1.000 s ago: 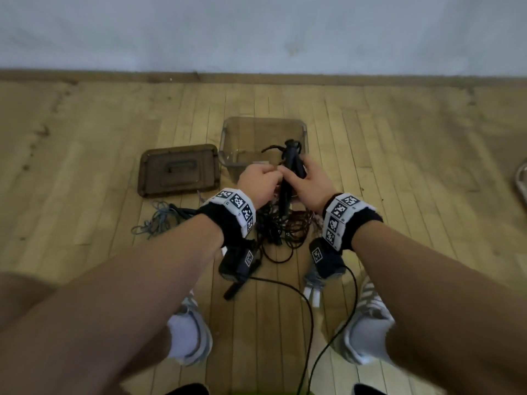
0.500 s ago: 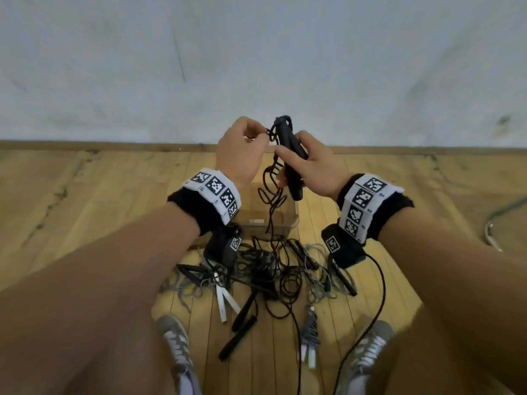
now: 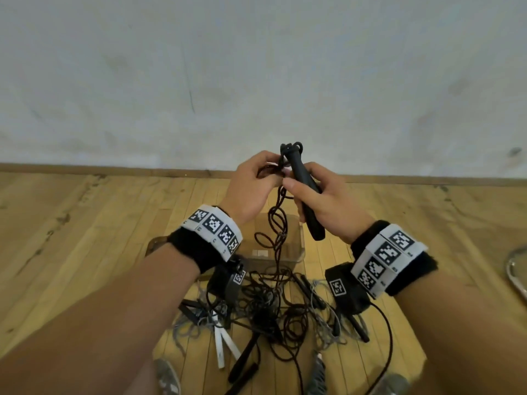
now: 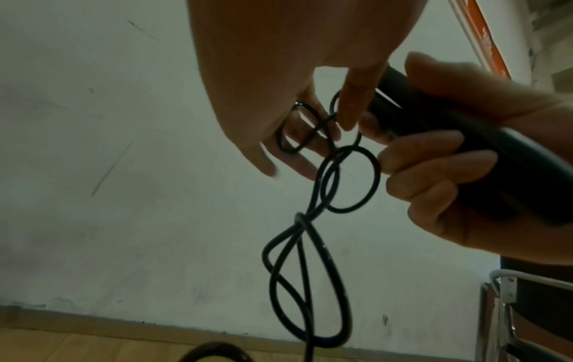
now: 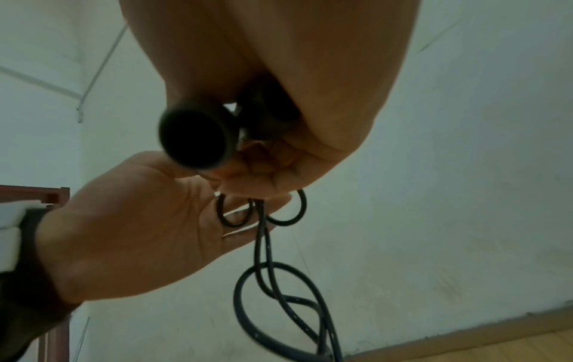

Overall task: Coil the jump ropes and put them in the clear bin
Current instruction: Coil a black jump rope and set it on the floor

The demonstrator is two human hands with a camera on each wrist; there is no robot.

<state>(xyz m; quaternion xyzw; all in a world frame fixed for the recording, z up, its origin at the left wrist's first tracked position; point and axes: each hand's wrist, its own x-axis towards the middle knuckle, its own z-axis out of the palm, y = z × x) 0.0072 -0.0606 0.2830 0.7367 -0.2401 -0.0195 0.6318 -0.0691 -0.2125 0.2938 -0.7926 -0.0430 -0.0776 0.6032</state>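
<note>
My right hand [image 3: 302, 186] grips the black jump rope handles [image 3: 306, 201], held up in front of the wall; two round handle ends [image 5: 195, 139] show in the right wrist view. My left hand [image 3: 272, 171] pinches small loops of the black rope [image 4: 350, 178] right beside the handle tops. From there the rope [image 3: 278, 232] hangs in twisted loops down to a tangle of ropes [image 3: 273, 312] on the wooden floor. The clear bin [image 3: 298, 252] stands behind that tangle, mostly hidden by my hands and wrists.
The floor pile holds other ropes: a pair of white handles [image 3: 221, 346], black handles [image 3: 242, 363] and grey cord [image 3: 182, 332]. My shoes [image 3: 168, 377] stand just in front of it. A metal hoop [image 3: 516, 269] lies at the right edge. The wall is close behind the bin.
Both hands have risen with the handles from just above the bin to well over the floor, drawing the rope up out of the pile. My left fingers now hold loops at the handle tops.
</note>
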